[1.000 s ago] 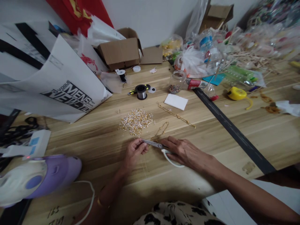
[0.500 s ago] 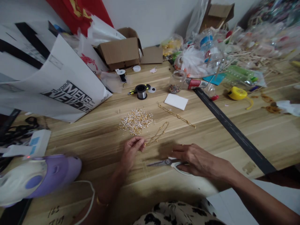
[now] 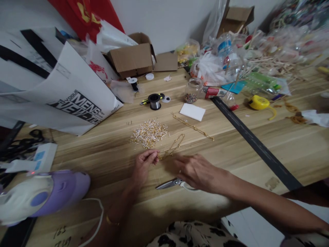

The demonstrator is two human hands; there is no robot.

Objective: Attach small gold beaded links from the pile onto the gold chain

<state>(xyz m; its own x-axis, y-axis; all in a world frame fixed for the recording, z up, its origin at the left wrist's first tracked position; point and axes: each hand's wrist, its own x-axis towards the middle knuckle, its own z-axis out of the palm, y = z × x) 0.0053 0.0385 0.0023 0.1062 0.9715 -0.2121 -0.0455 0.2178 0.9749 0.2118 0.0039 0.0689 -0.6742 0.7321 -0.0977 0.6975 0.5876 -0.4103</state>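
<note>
My left hand (image 3: 146,164) pinches one end of a thin gold bead chain (image 3: 177,145) between thumb and fingers. The rest of that chain curves away over the table to the right. My right hand (image 3: 197,173) is above the scissors (image 3: 168,184), whose blades point left and lie together. Part of their white handle is hidden under that hand. The right fingers are smeared by motion and reach toward the chain. Just beyond my left hand lies a heap of small gold and clear beaded pieces (image 3: 149,133). A second gold chain (image 3: 192,127) is stretched out farther right.
A wire spool (image 3: 155,102), a white card (image 3: 192,112) and a glass jar of beads (image 3: 192,91) stand behind the chains. A black strip (image 3: 254,140) crosses the right side. At left are a large paper bag (image 3: 84,92) and a purple-white device (image 3: 61,188).
My right hand has moved left, its fingers nearer the chain. The scissors have shifted left and turned a little. My left hand has stayed almost in place, still pinching the chain.
</note>
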